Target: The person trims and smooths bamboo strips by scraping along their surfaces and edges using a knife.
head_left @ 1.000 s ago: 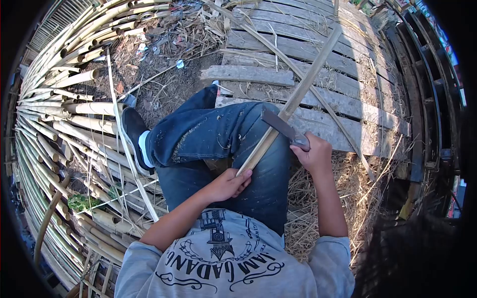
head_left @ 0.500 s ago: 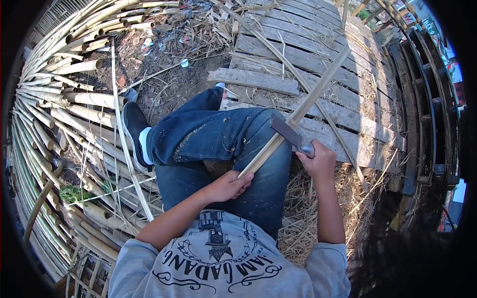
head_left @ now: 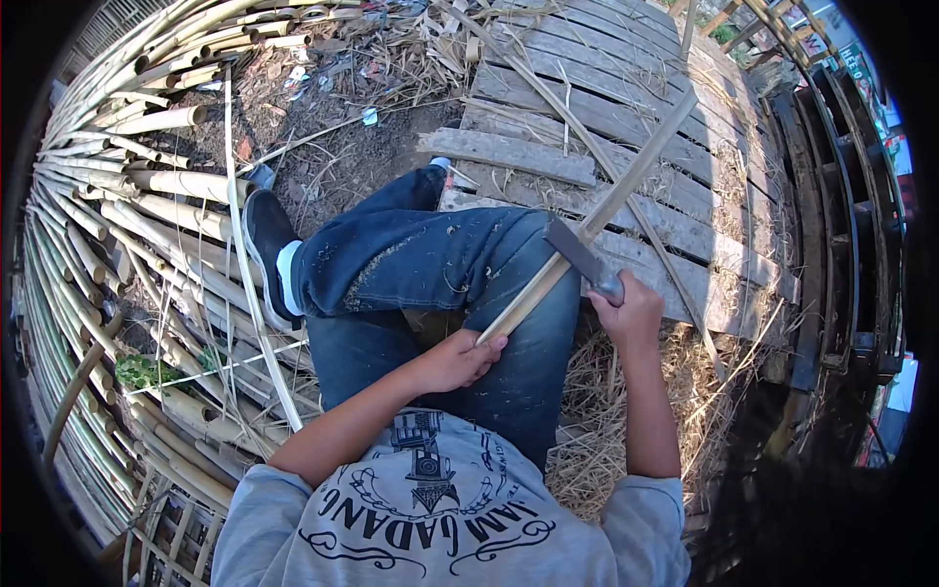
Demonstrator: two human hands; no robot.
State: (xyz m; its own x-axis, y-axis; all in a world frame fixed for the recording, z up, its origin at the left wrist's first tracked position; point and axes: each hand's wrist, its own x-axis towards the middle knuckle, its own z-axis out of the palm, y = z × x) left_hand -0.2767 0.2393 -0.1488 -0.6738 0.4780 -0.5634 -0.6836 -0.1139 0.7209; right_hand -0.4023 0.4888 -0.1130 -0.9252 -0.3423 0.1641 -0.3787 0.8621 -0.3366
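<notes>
A long split bamboo strip [head_left: 636,166] runs slantwise over my raised thigh and out above the wooden slats. My left hand [head_left: 458,362] is closed around its near end, by my lap. In my right hand [head_left: 631,308] is the short grey handle of a broad-bladed knife [head_left: 574,252]. The dark blade lies across the strip above my knee, touching or very close to it; the exact contact cannot be made out. My jeans [head_left: 391,259] carry scattered shavings.
Stacked bamboo poles [head_left: 186,186] fill the left side. Ahead is a weathered slatted wooden platform [head_left: 548,122] with a loose plank [head_left: 509,157]. Straw-like shavings [head_left: 621,430] cover the ground at right, near stacked pallets [head_left: 841,225]. A long thin strip [head_left: 256,303] lies beside my shoe.
The knife has shifted slightly up and away along the strip, its blade angled a little more steeply. My left hand keeps its hold, and the view has shifted slightly.
</notes>
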